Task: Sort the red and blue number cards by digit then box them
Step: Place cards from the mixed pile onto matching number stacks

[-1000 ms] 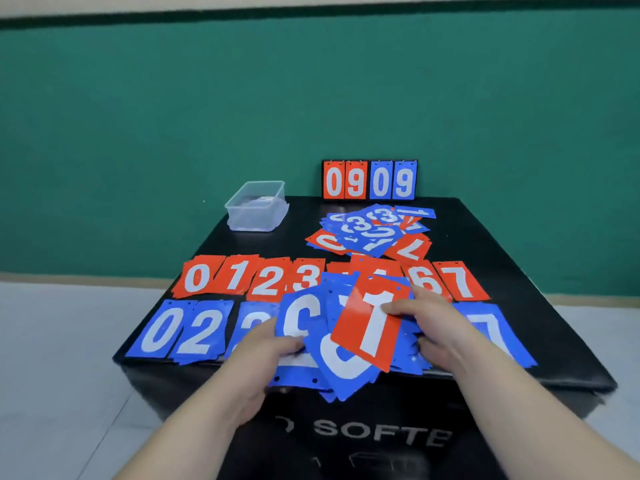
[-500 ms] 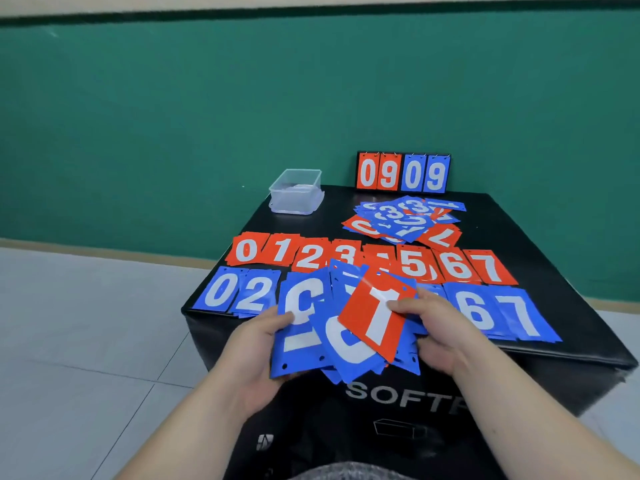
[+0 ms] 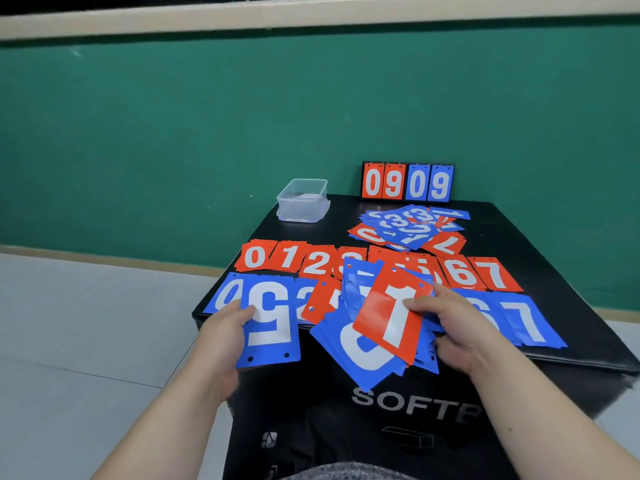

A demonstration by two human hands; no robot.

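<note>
Counts:
- Hands: two, left hand (image 3: 225, 341) and right hand (image 3: 453, 327).
- Table (image 3: 536, 237): one.
- Clear box (image 3: 303, 202): one, at 11 o'clock.
- Scoreboard (image 3: 408, 183): one, at 12 o'clock, four digits showing, two red and two blue.
- Loose heap (image 3: 412, 226): one, at 1 o'clock, card count unreadable.
- Red row (image 3: 313, 263): five digits fully readable, the others covered.
- Blue row (image 3: 519, 320): four digits visible.
- Left hand holds one blue card (image 3: 273, 323).
- Right hand grips one fan (image 3: 367, 344), two red cards showing, blue ones too overlapped to count.
</note>
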